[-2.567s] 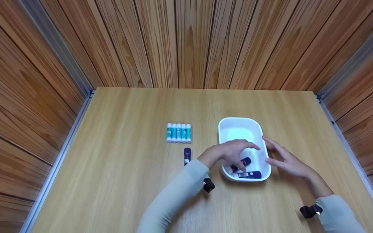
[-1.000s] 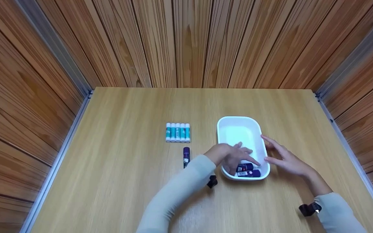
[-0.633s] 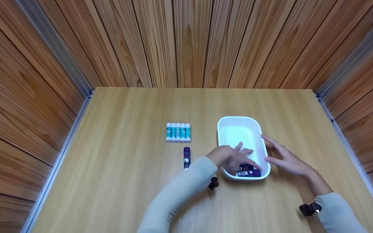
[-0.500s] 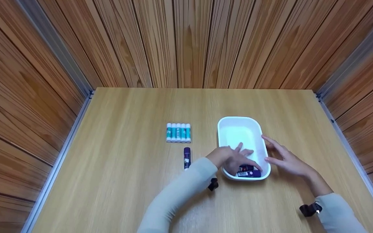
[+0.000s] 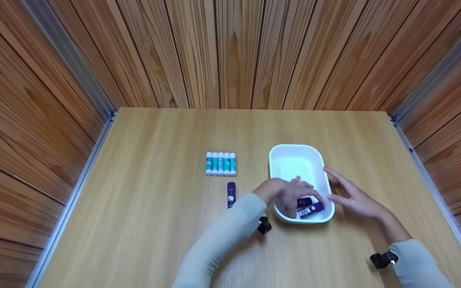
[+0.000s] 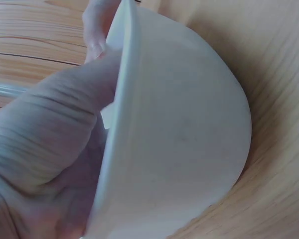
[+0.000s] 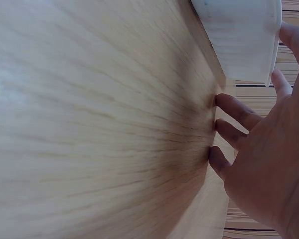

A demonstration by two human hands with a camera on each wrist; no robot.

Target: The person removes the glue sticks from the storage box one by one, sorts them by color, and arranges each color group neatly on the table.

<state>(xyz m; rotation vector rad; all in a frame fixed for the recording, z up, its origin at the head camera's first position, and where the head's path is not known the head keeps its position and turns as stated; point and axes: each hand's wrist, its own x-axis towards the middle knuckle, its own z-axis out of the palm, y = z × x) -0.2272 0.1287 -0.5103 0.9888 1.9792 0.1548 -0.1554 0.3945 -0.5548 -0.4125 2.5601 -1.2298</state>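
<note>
A white plastic bin (image 5: 294,149) stands on the right half of the table. My left hand (image 5: 289,197) reaches down into its near end and pinches a dark purple glue stick (image 5: 311,210) between thumb and index finger, one at each end. A second dark glue stick (image 5: 304,201) lies just behind it, partly covered by the hand. In the left wrist view the bin wall (image 6: 184,114) hides the fingertips and what they hold. My right hand (image 5: 354,199) touches the bin's right rim with index finger and thumb; its other fingertips (image 7: 220,158) rest on the table.
Left of the bin, several white-and-teal glue sticks (image 5: 220,164) lie side by side in a row. Below them lies one dark purple glue stick (image 5: 231,194), its lower end covered by the left sleeve (image 5: 222,236). Wooden panel walls (image 5: 230,56) enclose the table.
My left hand has gone lower into the bin, then taken hold of the front glue stick, which now tilts up at its right end. The right hand has stayed at the rim.
</note>
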